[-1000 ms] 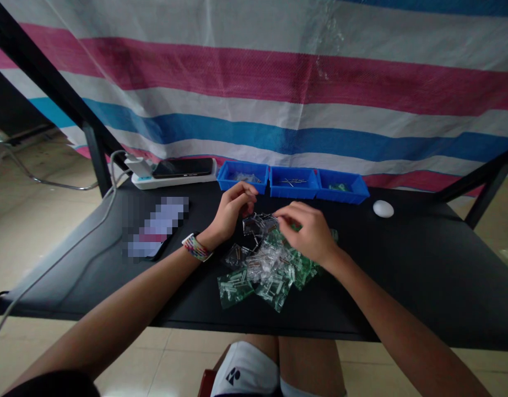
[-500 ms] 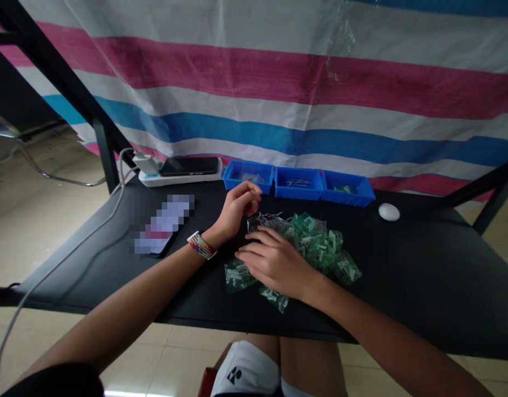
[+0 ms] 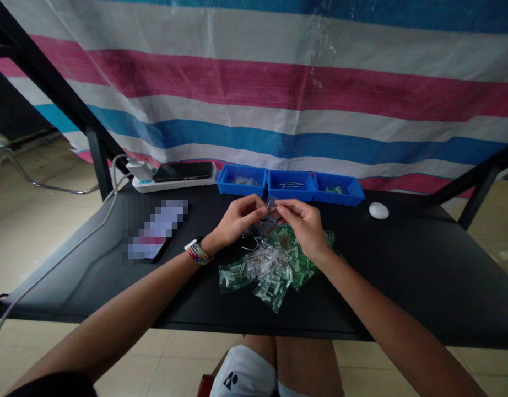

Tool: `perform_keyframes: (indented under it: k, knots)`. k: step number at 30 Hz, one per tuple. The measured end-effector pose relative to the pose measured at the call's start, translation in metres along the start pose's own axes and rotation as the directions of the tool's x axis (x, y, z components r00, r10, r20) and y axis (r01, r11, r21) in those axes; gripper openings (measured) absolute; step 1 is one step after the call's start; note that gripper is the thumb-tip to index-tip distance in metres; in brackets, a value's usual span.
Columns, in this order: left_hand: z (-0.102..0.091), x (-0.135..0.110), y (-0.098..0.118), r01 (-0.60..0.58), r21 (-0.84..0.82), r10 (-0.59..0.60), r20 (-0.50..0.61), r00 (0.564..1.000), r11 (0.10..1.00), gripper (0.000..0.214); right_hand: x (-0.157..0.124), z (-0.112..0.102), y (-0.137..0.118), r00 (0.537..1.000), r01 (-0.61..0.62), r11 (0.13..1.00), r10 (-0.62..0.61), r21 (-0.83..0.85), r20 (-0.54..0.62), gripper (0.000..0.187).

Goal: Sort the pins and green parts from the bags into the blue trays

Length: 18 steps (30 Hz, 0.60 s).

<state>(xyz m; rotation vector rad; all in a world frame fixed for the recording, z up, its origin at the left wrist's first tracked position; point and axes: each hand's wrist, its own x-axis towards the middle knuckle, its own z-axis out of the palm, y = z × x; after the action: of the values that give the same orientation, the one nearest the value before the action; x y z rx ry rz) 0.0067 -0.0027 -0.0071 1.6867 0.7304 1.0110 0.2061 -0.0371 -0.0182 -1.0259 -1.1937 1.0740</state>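
Between my two hands, in front of the blue bins, is a small clear plastic bag (image 3: 271, 205). My left hand (image 3: 242, 216) pinches its left side with thumb and fingers. On the other side my right hand (image 3: 302, 221) grips it, thumb against the fingers. What the bag contains is too small to tell. Below the hands lies a heap of green plastic packets (image 3: 274, 286) with small pale pieces inside. Clear packets (image 3: 265, 261) rest on the middle of this heap. Thin metal pins (image 3: 250, 242) lie loose at its upper left, close to my left hand.
Along the back stand a left blue bin (image 3: 241, 187) with clear pieces, a middle one (image 3: 290, 194) with metal pins and a right one (image 3: 339, 197) with green packets. A power strip (image 3: 175, 184), a phone (image 3: 157, 231), a cable (image 3: 86, 234) and a white oval object (image 3: 378, 210) are around.
My right hand has risen from the heap to meet my left hand, and both now hold a clear bag. The clear packets on the heap have come into sight. The view has shifted slightly.
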Motion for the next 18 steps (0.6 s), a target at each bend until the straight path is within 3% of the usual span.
perform_keyframes:
  k: [4, 18]
  knots:
    - [0.0039, -0.0011, -0.0010, -0.021, 0.104, 0.020, 0.008, 1.000, 0.994, 0.031, -0.0031, 0.0021, -0.0007, 1.000, -0.011, 1.000, 0.011, 0.001, 0.018, 0.033]
    - [0.0055, -0.0004, -0.0058, 0.063, 0.006, -0.063, -0.017, 0.998, 0.998, 0.036, -0.0005, -0.0036, -0.0030, 0.994, -0.082, 0.995, 0.077, 0.063, 0.083, 0.036]
